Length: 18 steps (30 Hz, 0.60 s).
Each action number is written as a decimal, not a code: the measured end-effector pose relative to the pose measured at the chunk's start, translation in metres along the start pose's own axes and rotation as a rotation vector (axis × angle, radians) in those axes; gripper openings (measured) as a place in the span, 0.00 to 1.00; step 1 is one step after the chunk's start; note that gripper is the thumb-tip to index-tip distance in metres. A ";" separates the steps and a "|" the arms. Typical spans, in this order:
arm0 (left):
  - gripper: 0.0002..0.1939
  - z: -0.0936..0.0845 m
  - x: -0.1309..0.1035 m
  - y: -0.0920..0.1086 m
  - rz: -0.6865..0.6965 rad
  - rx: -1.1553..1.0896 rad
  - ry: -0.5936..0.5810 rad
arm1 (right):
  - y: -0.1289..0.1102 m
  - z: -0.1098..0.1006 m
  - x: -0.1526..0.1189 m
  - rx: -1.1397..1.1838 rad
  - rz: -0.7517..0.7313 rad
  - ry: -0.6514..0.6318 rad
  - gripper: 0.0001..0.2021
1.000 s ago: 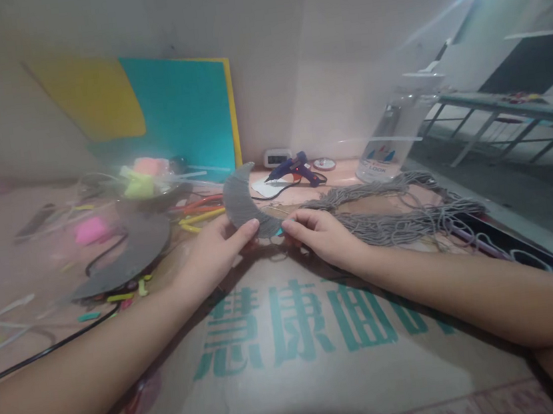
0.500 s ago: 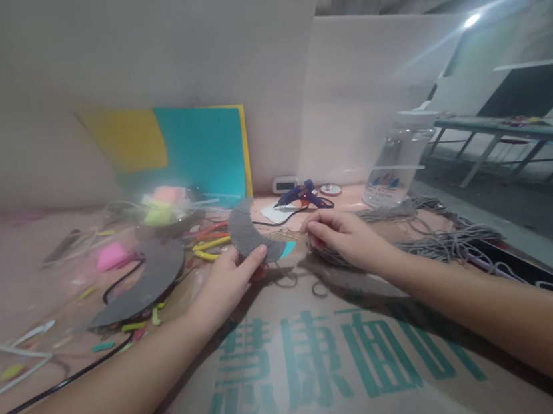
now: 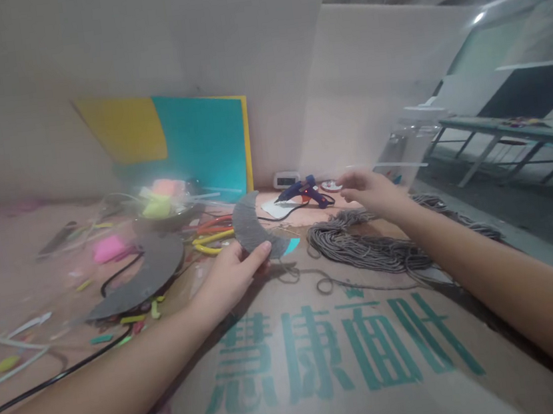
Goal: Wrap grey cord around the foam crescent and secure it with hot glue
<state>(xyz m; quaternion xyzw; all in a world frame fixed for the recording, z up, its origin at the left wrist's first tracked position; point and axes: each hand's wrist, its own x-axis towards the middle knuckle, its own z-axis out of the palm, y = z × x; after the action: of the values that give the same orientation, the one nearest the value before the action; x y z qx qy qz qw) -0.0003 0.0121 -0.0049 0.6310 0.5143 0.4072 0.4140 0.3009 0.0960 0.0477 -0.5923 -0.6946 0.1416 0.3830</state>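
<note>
My left hand (image 3: 234, 272) is closed on a grey crescent (image 3: 249, 227), thumb on its front face. The crescent looks wrapped in grey cord, and a bare turquoise tip (image 3: 292, 246) shows at its right end. A thin cord trails from below it across the board. My right hand (image 3: 375, 191) is raised above a looped bundle of grey cord (image 3: 362, 243), its fingers apart and nothing visible in them. Just left of that hand, a blue hot glue gun (image 3: 309, 193) rests by a white scrap of paper (image 3: 273, 209).
A second grey curved piece (image 3: 152, 279) lies at left among coloured scraps. Behind it are a bowl (image 3: 172, 221) of bright lumps and yellow-handled pliers (image 3: 205, 248). Turquoise and yellow sheets (image 3: 208, 145) lean on the wall. A clear bottle (image 3: 412, 143) stands behind my right hand.
My right hand has moved up and right, from beside the crescent to near the glue gun, and its fingers have spread. My left hand still holds the crescent in nearly the same place.
</note>
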 end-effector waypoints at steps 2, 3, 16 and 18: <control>0.21 0.001 0.001 -0.001 0.000 -0.023 0.000 | 0.003 0.000 0.000 -0.077 -0.008 -0.006 0.10; 0.20 0.001 0.001 -0.003 0.001 -0.040 0.002 | 0.003 0.001 0.000 -0.124 0.003 -0.008 0.10; 0.21 0.000 0.002 -0.004 0.026 0.015 -0.030 | 0.006 0.030 0.053 -0.285 0.034 -0.348 0.18; 0.21 0.000 0.001 -0.002 0.018 0.041 -0.020 | 0.003 0.039 0.056 -0.290 0.036 -0.381 0.15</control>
<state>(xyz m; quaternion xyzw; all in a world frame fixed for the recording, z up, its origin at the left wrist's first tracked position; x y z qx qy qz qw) -0.0013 0.0133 -0.0068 0.6479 0.5129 0.3940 0.4025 0.2757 0.1593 0.0398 -0.6158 -0.7569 0.1564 0.1535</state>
